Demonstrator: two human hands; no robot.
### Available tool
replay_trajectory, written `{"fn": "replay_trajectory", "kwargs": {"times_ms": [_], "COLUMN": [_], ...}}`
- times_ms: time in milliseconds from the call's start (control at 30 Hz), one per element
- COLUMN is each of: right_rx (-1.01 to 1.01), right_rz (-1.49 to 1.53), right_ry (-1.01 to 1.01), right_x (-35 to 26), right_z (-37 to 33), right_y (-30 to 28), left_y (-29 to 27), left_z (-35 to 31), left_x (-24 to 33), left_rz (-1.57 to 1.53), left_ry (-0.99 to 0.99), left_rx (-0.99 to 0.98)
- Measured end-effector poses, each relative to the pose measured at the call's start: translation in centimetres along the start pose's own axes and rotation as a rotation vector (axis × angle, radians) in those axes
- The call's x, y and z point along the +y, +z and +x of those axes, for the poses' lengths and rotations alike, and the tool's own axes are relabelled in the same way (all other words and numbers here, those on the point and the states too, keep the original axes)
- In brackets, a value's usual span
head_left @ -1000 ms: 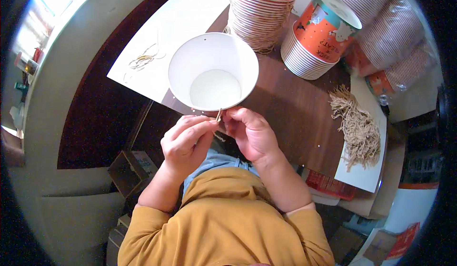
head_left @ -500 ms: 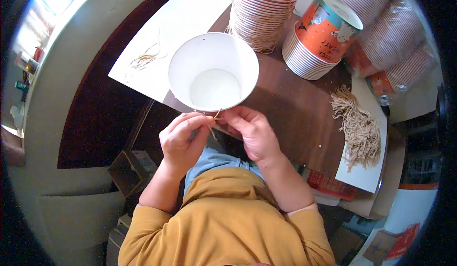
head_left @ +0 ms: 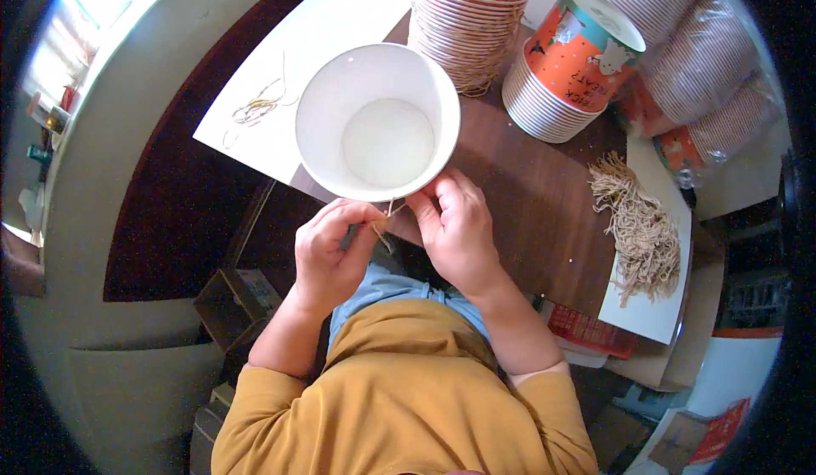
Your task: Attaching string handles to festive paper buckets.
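Note:
A white-lined paper bucket point(head_left: 389, 142) stands at the near edge of the table, its open mouth facing me. A thin beige string point(head_left: 392, 206) passes by its near rim, with a short tail hanging below my left fingers. My left hand point(head_left: 333, 241) is closed, pinching the string between thumb and fingertips just below the rim. My right hand point(head_left: 459, 233) is closed too, its thumb at the string's other part and its fingers against the bucket's lower right side. Its fingertips are partly hidden by the bucket.
Stacked orange paper buckets point(head_left: 476, 29) with strings stand behind, and another stack point(head_left: 578, 59) is to their right. Plastic-wrapped buckets point(head_left: 705, 59) lie at the far right. A bundle of beige strings point(head_left: 642, 229) rests on a white sheet; loose strings point(head_left: 259, 105) lie on the left sheet.
The bucket has shifted slightly away and tilted. My right hand has moved up and a little right along its side, opening a gap from my left hand, with string showing between.

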State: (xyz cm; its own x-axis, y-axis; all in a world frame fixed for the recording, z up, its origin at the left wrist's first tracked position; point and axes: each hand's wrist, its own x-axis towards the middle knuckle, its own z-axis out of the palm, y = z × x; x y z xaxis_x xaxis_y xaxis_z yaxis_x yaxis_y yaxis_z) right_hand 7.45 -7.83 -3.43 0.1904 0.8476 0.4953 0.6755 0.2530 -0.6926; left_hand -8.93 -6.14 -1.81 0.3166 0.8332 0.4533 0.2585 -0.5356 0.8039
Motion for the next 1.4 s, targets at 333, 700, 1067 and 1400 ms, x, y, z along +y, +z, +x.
{"fn": "replay_trajectory", "kwargs": {"times_ms": [333,700,1067,1400], "right_rx": [0.051,0.048,-0.257,-0.733], "right_rz": [-0.151,-0.046,-0.073,-0.105], "right_ry": [-0.395,-0.593,-0.584,-0.164], "right_x": [-2.6,-1.2,1.7,3.6], "right_z": [-0.1,1.2,2.7,4.8], "right_y": [-2.4,-1.8,-9.0,-18.9], "left_y": [-0.2,-1.9,-2.2,-1.7], "left_z": [-0.2,-2.6,0.0,5.1], "left_x": [-0.2,0.4,3.8,-0.2], "left_rz": [0.018,-1.157,-0.867,-1.372], "left_ry": [0.260,-0.319,0.076,-0.209], "left_rx": [0.196,-0.085,-0.265,0.224]}}
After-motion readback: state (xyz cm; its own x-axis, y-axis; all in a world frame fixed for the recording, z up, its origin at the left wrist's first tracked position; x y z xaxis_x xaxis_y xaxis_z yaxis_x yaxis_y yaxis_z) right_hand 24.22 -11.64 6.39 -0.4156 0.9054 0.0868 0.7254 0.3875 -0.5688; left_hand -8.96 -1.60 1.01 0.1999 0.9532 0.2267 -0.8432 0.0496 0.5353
